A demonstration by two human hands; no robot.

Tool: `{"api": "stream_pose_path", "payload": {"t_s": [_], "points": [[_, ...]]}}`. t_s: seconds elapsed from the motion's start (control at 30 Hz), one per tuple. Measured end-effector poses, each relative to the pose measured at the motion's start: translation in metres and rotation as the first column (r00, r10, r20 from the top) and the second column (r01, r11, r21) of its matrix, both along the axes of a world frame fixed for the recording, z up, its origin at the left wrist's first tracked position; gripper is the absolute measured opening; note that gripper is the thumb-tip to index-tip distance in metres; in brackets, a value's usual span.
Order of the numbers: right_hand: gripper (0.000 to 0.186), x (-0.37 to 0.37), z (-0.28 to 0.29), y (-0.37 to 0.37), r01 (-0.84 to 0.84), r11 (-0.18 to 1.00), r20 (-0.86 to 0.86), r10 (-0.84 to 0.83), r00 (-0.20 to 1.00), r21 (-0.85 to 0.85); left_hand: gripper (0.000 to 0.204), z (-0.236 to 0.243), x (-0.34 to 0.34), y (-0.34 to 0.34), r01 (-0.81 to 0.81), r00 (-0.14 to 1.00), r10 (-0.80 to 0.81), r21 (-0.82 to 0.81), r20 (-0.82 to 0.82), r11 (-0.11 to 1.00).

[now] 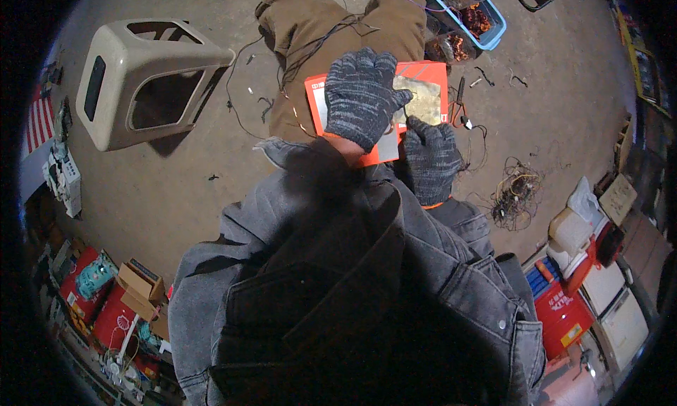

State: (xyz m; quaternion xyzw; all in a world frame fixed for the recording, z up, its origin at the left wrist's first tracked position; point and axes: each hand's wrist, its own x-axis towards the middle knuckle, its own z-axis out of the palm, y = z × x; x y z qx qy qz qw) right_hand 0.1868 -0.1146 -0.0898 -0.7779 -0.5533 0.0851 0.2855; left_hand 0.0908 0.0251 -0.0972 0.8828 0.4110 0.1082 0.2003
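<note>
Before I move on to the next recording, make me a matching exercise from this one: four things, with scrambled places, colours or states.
Things
1. Bin
2. Hollow casing
3. Wire tangle
4. Flat printed piece

Descriptions
A. Mostly orange, partly covered by the left hand
B. Loose heap on the floor, at the picture's right
C. Light blue, near the picture's top edge
D. Beige, with cut-out openings, at the picture's left

Right pairs: 1-C, 2-D, 3-B, 4-A
</note>
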Motion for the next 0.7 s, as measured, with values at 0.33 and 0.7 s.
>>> {"api": "stream_pose_path", "payload": {"t_s": [0.33, 0.7], "points": [[0.024, 0.000, 0.000, -0.004, 0.117, 0.993, -0.143, -0.112, 0.983, 0.028, 0.044, -0.002, -0.002, 0.002, 0.001, 1.000, -0.001, 0.024, 0.018, 1.000], [0.024, -0.005, -0.001, 0.004, 0.147, 0.989, -0.192, -0.140, 0.971, 0.024, 0.044, 0.002, -0.001, 0.004, 0.013, 1.000, -0.013, 0.008, -0.004, 1.000]]}}
